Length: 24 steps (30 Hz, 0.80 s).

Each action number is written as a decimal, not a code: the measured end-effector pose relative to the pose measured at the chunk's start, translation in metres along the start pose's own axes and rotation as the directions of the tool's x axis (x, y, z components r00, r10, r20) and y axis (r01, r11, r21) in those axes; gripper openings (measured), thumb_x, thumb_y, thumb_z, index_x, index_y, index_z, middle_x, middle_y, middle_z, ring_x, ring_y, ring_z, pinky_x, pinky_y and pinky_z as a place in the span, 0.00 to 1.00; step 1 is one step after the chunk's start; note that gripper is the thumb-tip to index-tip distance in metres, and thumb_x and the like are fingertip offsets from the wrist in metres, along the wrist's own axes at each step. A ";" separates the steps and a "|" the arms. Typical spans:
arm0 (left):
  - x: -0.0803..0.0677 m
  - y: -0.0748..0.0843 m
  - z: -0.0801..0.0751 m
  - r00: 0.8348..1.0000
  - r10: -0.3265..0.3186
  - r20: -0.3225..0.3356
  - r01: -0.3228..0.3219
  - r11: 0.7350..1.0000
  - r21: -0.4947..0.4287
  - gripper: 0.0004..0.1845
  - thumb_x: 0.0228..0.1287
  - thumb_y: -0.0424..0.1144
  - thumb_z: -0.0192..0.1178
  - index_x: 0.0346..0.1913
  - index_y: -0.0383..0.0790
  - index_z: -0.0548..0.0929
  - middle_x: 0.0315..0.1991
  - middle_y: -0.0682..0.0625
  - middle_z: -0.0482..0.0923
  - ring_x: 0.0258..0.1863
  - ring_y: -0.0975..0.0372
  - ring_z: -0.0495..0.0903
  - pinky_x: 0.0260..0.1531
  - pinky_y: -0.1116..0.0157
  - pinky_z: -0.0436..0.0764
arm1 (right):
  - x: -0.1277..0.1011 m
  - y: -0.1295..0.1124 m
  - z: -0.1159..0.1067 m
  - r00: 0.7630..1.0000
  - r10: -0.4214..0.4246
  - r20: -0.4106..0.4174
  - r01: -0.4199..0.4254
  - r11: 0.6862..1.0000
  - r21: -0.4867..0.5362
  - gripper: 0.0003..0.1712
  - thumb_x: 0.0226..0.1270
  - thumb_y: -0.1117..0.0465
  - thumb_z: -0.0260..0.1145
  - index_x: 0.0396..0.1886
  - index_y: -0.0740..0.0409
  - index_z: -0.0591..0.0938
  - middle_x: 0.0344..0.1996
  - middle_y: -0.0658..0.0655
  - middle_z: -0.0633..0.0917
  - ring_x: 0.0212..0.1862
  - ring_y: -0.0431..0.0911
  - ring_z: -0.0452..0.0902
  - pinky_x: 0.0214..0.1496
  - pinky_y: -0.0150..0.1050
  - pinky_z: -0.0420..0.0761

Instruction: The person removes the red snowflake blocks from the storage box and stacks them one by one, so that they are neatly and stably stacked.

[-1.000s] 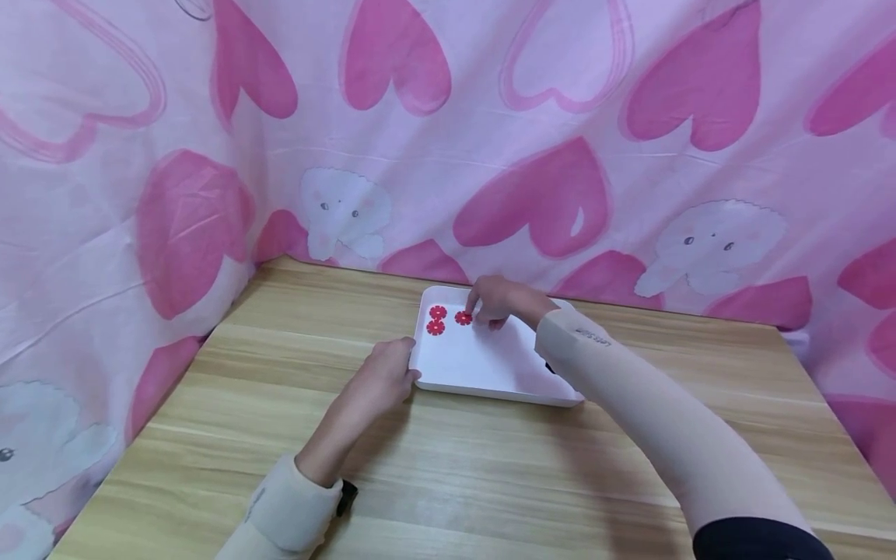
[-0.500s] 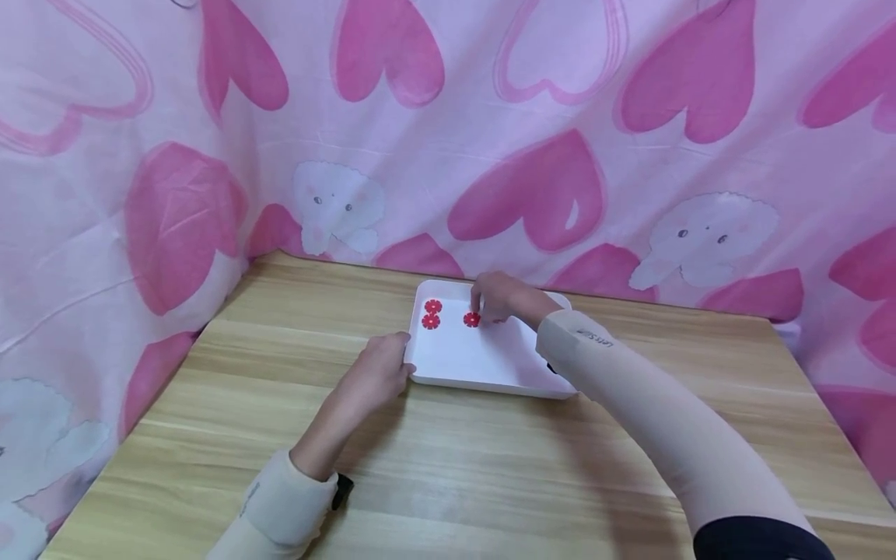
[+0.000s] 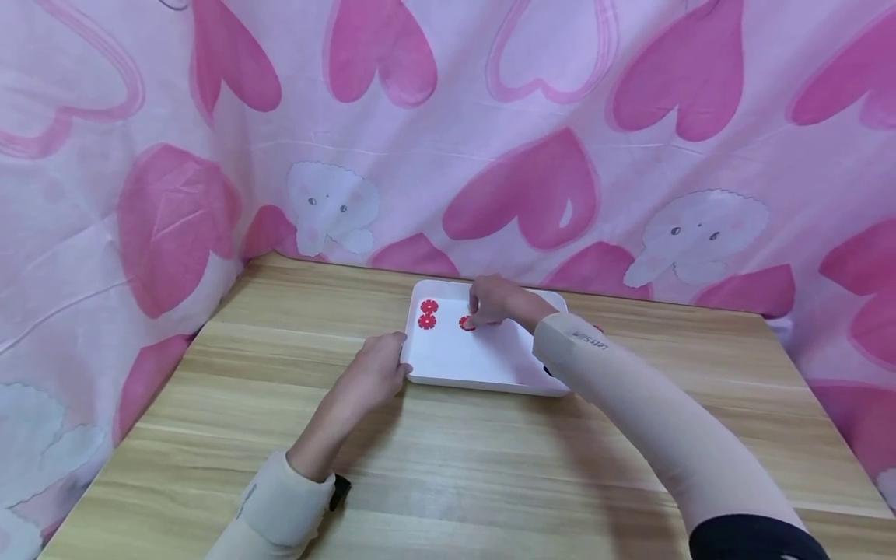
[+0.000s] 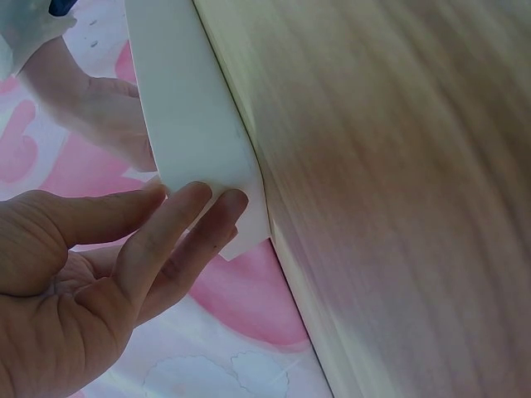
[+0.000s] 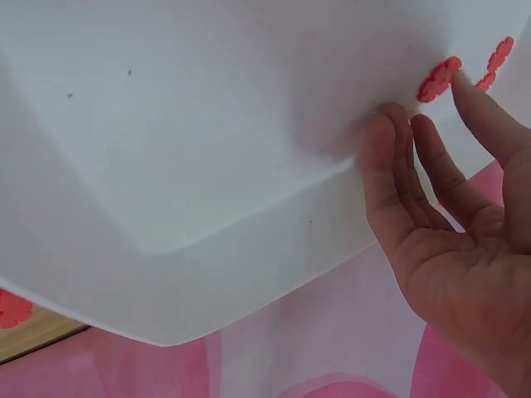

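A white tray (image 3: pixel 455 362) sits on a wooden table (image 3: pixel 448 467), near the far edge by a pink cloth (image 3: pixel 448 140) with hearts.

The left hand (image 3: pixel 374 373) is at the tray's near left corner. Its fingers (image 4: pixel 187 220) are mostly straight and rest against the side of the tray. The thumb lies flat next to them. The hand is not wrapped around the tray.

The right hand (image 3: pixel 493 299) reaches over the far part of the tray. It is open, with the fingers (image 5: pixel 390 166) stretched out and close together. One fingertip touches a small red flower (image 3: pixel 466 323) that lies flat on the tray floor. The other fingertips rest on the white floor just beside it. The hand does not pick the flower up; it only presses on it.

Two more red flowers (image 3: pixel 428 313) lie in the far left corner of the tray, one right beside the other. They are a little way from the flower under the finger.

Both arms wear light sleeves (image 3: pixel 616 397).
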<state>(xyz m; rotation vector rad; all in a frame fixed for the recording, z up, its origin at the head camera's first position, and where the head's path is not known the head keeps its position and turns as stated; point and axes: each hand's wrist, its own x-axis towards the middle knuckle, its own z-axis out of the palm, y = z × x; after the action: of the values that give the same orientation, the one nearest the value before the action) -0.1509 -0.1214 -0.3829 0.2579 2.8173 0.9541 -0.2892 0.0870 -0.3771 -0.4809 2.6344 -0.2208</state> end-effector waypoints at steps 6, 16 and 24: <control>-0.001 0.001 0.000 1.000 -0.020 0.007 0.020 1.000 -0.023 0.15 0.64 0.25 0.63 0.53 0.24 0.79 0.44 0.38 0.83 0.35 0.54 0.77 0.26 0.66 0.78 | 0.003 0.002 0.004 1.000 -0.009 -0.017 0.009 1.000 0.001 0.12 0.60 0.54 0.76 0.38 0.55 0.85 0.39 0.53 0.81 0.41 0.46 0.76 0.42 0.36 0.79; -0.002 0.001 0.000 1.000 -0.012 -0.001 0.012 1.000 -0.019 0.17 0.63 0.24 0.64 0.54 0.24 0.79 0.46 0.37 0.83 0.36 0.53 0.78 0.27 0.66 0.78 | -0.005 0.004 0.004 1.000 0.027 -0.006 -0.026 0.988 0.150 0.12 0.61 0.61 0.75 0.42 0.57 0.82 0.40 0.56 0.80 0.38 0.46 0.78 0.39 0.34 0.83; -0.002 0.001 0.000 1.000 -0.020 0.003 0.020 1.000 -0.011 0.16 0.63 0.24 0.64 0.53 0.24 0.79 0.43 0.38 0.83 0.34 0.54 0.77 0.25 0.67 0.77 | -0.008 0.019 -0.003 0.999 -0.031 0.027 0.024 0.972 0.233 0.04 0.67 0.65 0.68 0.39 0.61 0.86 0.33 0.56 0.84 0.33 0.47 0.82 0.40 0.37 0.86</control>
<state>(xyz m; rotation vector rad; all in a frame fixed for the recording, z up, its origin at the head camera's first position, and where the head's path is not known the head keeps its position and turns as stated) -0.1490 -0.1207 -0.3823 0.2299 2.8057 0.9637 -0.2898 0.1074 -0.3753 -0.4372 2.5309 -0.5202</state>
